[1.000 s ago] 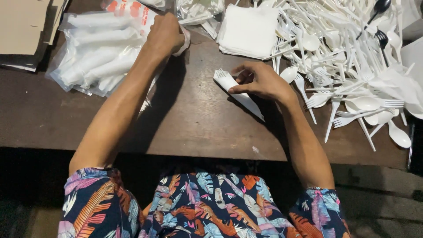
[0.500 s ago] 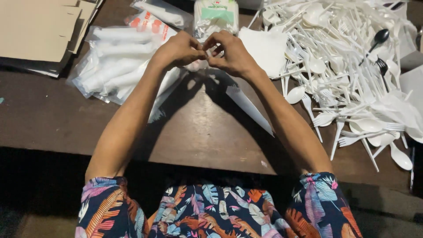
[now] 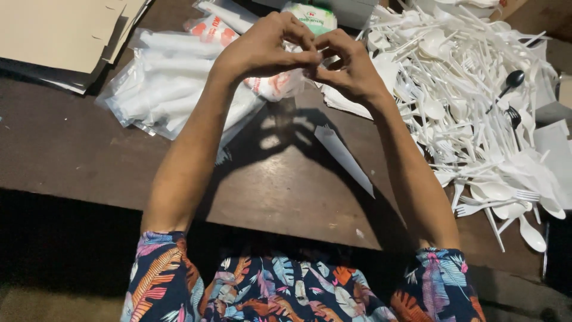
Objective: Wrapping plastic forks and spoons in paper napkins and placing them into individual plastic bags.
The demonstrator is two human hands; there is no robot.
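At the upper left of the frame a stack of flat brown cardboard (image 3: pixel 65 36) is seen, cut off by the top and left edges, so its full extent cannot be judged. Just right of it, a heap of clear plastic sleeves (image 3: pixel 161 89) lies on the dark wooden table (image 3: pixel 71 155); their contents are seen only as pale, blurred shapes. The sleeves' right portion is covered by the left forearm.

In the upper middle, the left hand (image 3: pixel 262 50) is curled, its fingertips pinched on a clear plastic packet (image 3: pixel 280 83) with red print. The packet is held above the table at the top centre, bunched beneath both hands and largely hidden by them. The right hand (image 3: pixel 348 68) is likewise curled, fingertips pressed to the same packet, touching the left hand's fingertips. What lies inside the packet cannot be made out. A green-and-white pack (image 3: pixel 310 15) behind the hands is cut off by the top edge.

Below the hands, a folded white paper strip (image 3: pixel 345 158) lies slantwise on the table, partly in the right arm's shadow. Around it, bare tabletop is left open between the two forearms, down to the near table edge across the lower frame.

At the right, a large pile of white plastic cutlery (image 3: pixel 471 107) is spread to the right edge; one black spoon (image 3: pixel 512 80) is seen among it. Its far side is cut off.
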